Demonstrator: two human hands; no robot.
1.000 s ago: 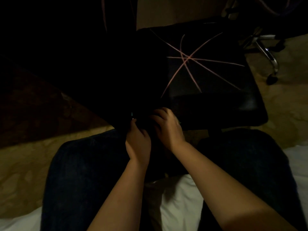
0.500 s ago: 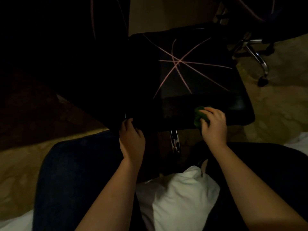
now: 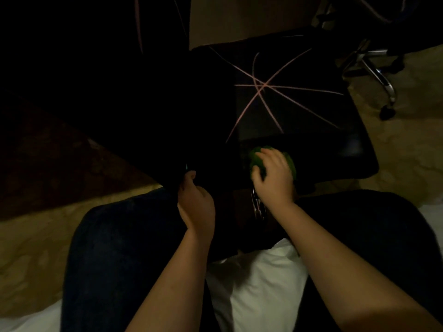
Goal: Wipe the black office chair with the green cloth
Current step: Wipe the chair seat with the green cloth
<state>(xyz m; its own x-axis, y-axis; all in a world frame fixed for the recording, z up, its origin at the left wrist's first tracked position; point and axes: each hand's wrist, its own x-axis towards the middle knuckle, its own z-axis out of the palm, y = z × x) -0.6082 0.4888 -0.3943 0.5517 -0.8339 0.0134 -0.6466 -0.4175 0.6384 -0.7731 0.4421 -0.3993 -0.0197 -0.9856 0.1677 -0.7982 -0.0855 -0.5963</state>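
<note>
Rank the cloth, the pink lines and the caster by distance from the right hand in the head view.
1. Cloth: under the right hand, which grips it at the near edge of the seat.
2. Pink lines: mid-seat, beyond the hand.
3. Caster: far right, past the seat.

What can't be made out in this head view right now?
All head view.
Black office chair: its left side is lost in darkness.
Left hand: fingertips hidden at the chair's dark edge, grip unclear.
Green cloth: mostly covered by the right hand.
Second chair's chrome base: cut off by the top edge.
</note>
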